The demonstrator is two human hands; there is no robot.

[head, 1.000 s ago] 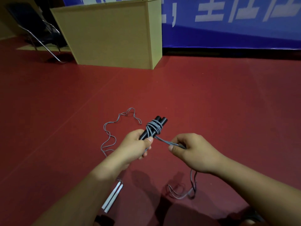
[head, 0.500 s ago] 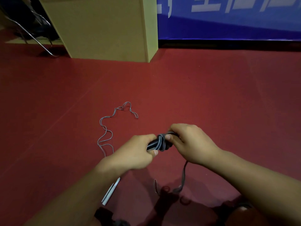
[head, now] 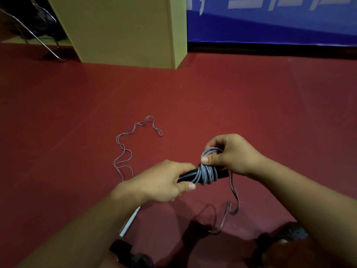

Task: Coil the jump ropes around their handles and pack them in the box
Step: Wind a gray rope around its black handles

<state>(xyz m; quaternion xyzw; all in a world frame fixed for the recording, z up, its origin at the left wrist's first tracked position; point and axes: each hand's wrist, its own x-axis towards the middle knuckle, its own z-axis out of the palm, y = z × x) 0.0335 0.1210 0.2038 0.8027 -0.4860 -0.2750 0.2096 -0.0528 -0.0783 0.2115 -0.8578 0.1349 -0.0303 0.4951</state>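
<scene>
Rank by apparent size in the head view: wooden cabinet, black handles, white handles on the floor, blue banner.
1. wooden cabinet and blue banner: both cropped by the frame, too close to rank.
2. black handles, nearer the camera, partly hidden by the left hand.
3. white handles, mostly hidden behind the forearm.

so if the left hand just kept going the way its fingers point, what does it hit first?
The left hand grips the black handles and points right along them. First in that line is the grey rope coil wound around the handles, then likely the right hand pinching a loop above, though depth is unclear.
</scene>
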